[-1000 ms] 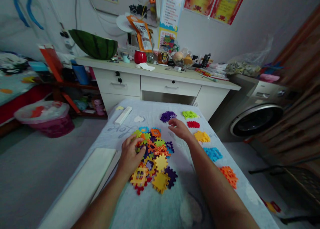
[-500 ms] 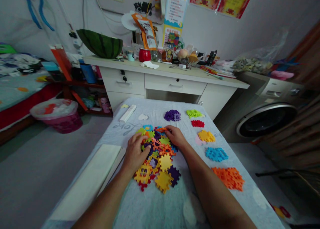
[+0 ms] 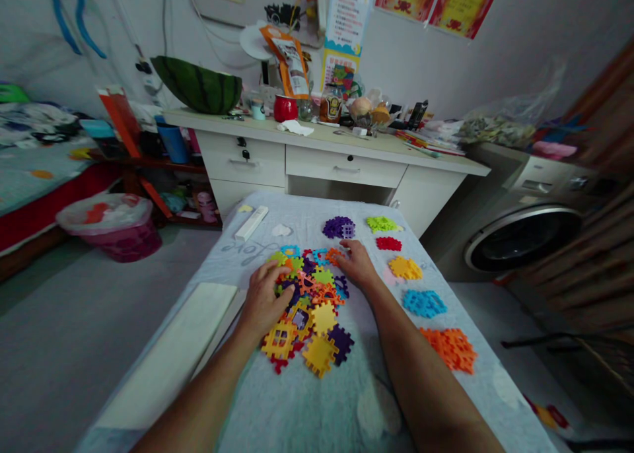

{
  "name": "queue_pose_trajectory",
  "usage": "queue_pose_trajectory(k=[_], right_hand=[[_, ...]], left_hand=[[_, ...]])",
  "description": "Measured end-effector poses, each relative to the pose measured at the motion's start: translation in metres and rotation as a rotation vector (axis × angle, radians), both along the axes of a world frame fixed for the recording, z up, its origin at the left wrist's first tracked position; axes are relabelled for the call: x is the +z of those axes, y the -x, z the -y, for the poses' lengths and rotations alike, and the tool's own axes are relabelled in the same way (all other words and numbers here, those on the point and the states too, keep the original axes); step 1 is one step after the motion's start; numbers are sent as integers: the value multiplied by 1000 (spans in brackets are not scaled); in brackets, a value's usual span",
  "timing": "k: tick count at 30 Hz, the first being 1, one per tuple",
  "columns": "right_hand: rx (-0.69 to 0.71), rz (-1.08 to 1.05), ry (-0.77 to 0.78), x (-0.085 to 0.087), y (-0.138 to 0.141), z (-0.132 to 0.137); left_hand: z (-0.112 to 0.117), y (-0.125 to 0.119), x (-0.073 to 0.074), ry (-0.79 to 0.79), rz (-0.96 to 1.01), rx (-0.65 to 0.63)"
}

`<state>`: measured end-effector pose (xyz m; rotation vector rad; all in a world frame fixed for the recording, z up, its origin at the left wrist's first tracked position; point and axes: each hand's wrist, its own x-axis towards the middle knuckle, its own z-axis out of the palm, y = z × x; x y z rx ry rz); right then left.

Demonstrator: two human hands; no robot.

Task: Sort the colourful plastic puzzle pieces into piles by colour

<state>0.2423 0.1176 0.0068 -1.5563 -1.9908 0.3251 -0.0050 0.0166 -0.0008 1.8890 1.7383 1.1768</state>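
Observation:
A mixed pile of toothed plastic building tiles [image 3: 324, 317] lies on the cloth-covered table, in yellow, purple, orange, red, green and blue. My left hand [image 3: 267, 298] rests on the pile's left side, its thumb apart from the fingers, holding nothing that I can see. At the far right edge of the pile, my right hand [image 3: 357, 266] has an orange tile [image 3: 335, 256] between thumb and fingers, which partly cover it. Sorted heaps run down the right side: purple tiles [image 3: 338, 227], green tiles [image 3: 381, 224], red tiles [image 3: 389, 243], yellow tiles [image 3: 405, 268], blue tiles [image 3: 424, 303] and orange tiles [image 3: 450, 348].
A long white box [image 3: 168, 360] lies along the table's left edge, with a small white stick-shaped object [image 3: 251, 223] farther back. Beyond the table stands a white desk [image 3: 341, 157] bearing a watermelon piece [image 3: 198, 86]. At right is a washing machine [image 3: 520, 209]; a pink bin [image 3: 119, 232] is at left.
My right hand has moved slightly right and away from me with the orange tile, uncovering blue tiles in the pile. My left hand has stayed on the pile.

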Motion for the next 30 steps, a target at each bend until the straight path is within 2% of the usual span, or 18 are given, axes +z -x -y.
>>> queue_pose_trajectory(k=[6, 14, 21, 25, 30], right_hand=[[102, 105, 83, 1, -5, -2], [128, 180, 76, 3, -7, -1], [35, 111, 118, 19, -23, -4], [-29, 99, 68, 23, -38, -6], [-3, 72, 48, 26, -44, -7]], left_hand=[[-1, 1, -1, -13, 7, 7], [-3, 3, -6, -39, -8, -14], [-4, 2, -4, -26, -28, -14], [-4, 2, -4, -25, -36, -11], [-4, 2, -6, -40, -39, -12]])
